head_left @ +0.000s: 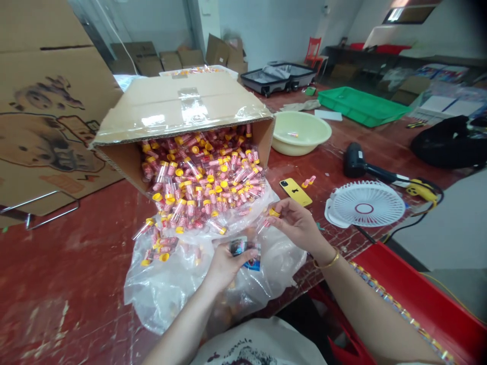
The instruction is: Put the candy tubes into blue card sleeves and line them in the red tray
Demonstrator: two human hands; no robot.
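Note:
My left hand (225, 264) is closed on a small printed card (251, 261) with dark and blue artwork, the thumb lying across it. Between the thumb and fingers of my right hand (299, 225) is a clear tube with a yellow cap (273, 212); its body slants down to the left. Both hands are over a crumpled clear plastic bag (167, 294). In front of them, many similar yellow-capped tubes (207, 208) with pink contents spill out of a cardboard box (160, 106) lying on its side.
On the red table (76, 284) stand a pale yellow basin (279, 144) and a green tray (353, 101). A yellow phone (296, 191), a white round fan cover (344, 203) and a black hair dryer (371, 170) lie to the right. A large printed carton (45, 111) stands left.

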